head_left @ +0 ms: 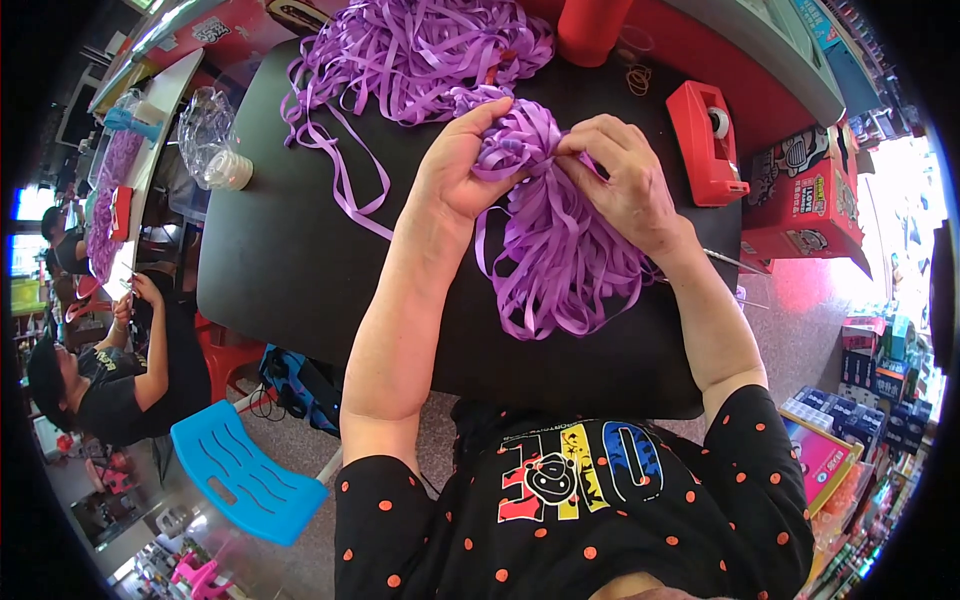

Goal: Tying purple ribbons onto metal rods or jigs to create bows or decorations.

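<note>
A bunch of looped purple ribbon (570, 260) lies on the black table (280, 250) in front of me. My left hand (465, 160) is wrapped round the bunch's gathered upper part. At the gathered neck, my right hand (620, 170) pinches with thumb and fingers; whatever fine piece it grips there is too small to make out. Below the hands the loops fan out toward me. A larger heap of purple ribbon (410, 50) sits at the table's far side, with a loose strand (350, 185) trailing from it to the left.
A red tape dispenser (705, 145) stands at the right, near rubber bands (638, 78) and a red container (592, 30). A clear plastic bag with a cup (230, 170) is at the left edge. A blue chair (250, 475) and a seated person (120, 370) are farther left.
</note>
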A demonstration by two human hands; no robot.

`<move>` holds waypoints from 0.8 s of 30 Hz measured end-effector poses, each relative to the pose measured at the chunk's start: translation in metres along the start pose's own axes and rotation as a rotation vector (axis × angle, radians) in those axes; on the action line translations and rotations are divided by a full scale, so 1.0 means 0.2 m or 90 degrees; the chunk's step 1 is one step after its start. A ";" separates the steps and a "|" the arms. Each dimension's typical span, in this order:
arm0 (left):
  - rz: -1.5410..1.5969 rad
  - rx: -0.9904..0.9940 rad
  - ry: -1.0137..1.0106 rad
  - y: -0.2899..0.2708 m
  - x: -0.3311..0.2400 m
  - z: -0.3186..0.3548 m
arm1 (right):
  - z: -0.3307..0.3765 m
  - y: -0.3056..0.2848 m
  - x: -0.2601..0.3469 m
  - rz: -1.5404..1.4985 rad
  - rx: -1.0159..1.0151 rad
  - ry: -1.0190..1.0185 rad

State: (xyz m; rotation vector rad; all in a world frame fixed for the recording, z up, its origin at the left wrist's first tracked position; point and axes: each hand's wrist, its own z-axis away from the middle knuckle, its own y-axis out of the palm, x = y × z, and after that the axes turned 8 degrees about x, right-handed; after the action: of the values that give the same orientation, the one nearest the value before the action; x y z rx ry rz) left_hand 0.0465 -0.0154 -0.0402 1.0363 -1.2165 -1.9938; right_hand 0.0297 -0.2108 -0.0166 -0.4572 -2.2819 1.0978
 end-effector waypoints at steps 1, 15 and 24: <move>0.000 0.000 -0.002 0.01 0.00 0.00 | 0.01 0.00 0.00 0.000 0.000 0.002; 0.087 0.158 0.018 0.06 -0.04 0.07 | 0.01 0.06 -0.07 -1.221 -0.149 0.414; 0.096 0.152 0.055 0.01 -0.07 0.04 | 0.04 0.00 -0.12 -1.079 -0.052 0.299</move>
State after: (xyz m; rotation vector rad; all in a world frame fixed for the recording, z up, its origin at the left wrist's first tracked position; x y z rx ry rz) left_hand 0.0467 -0.0010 -0.0322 1.0968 -1.4664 -1.7025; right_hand 0.0437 -0.2279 -0.0282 0.9740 -1.4213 -0.0293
